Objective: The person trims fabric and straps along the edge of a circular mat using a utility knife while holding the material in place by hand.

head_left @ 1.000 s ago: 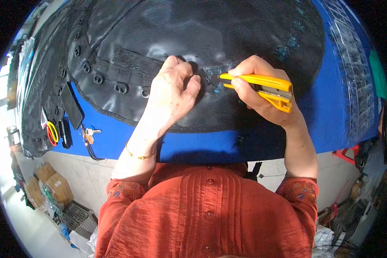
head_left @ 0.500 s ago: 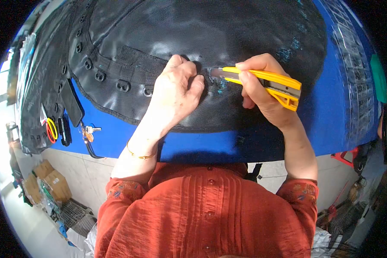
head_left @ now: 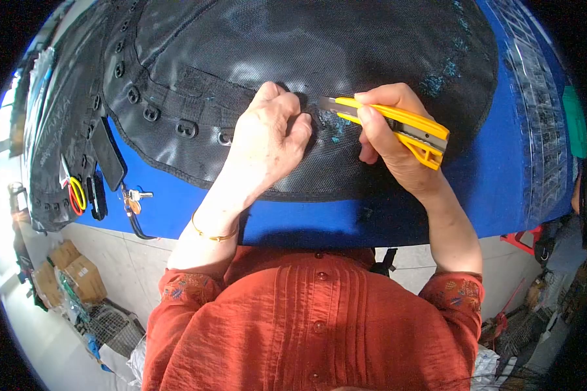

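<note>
A large black mesh fabric piece with a row of black rings along its left side lies on the blue table. My left hand, its fingers curled, grips the black strap on the fabric. In my right hand is a yellow utility knife, its blade extended and pointing left. The blade tip is close to the fabric beside my left fingers, near some blue thread bits. Whether the tip touches is too small to tell.
At the left are a black phone, scissors with red and yellow handles and keys. More blue thread bits lie on the fabric's right side. Clear plastic sheeting covers the table's right edge. Cardboard boxes stand on the floor.
The knife first drew back a little to the right with my right hand, then its blade tilted slightly near my left fingers. My left hand has shifted slightly right along with the fabric.
</note>
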Tool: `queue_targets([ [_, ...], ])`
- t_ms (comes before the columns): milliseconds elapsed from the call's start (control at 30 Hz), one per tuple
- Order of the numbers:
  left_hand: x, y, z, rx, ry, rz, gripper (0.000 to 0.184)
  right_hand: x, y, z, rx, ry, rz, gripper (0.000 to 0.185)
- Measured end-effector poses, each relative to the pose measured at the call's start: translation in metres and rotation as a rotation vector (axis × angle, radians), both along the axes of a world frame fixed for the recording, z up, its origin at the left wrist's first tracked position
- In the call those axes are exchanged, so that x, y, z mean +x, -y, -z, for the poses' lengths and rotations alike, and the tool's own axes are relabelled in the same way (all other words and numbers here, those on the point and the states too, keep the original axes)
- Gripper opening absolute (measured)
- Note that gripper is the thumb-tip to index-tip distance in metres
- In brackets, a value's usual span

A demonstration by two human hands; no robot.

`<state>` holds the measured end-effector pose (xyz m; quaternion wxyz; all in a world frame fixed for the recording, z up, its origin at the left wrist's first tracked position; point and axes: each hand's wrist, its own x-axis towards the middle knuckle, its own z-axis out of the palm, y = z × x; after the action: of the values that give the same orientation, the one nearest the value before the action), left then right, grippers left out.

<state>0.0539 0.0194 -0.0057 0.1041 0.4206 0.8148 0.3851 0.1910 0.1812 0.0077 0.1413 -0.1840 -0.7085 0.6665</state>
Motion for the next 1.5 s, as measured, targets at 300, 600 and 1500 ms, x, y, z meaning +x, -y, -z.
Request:
queue_targets([
  [300,0.0,0.0,0.0,0.006,-0.007,-0.004,0.011,0.001,-0.002,-0.005,0.099,0.003,-0.041,0.016],
  [600,0.0,0.001,0.001,-0.011,-0.014,-0.008,0.011,0.001,-0.004,-0.01,0.189,0.004,-0.078,0.013],
  [1500,0.001,0.001,0.003,-0.027,-0.03,-0.008,0.015,0.004,-0.018,-0.007,0.446,-0.166,-0.202,0.01],
])
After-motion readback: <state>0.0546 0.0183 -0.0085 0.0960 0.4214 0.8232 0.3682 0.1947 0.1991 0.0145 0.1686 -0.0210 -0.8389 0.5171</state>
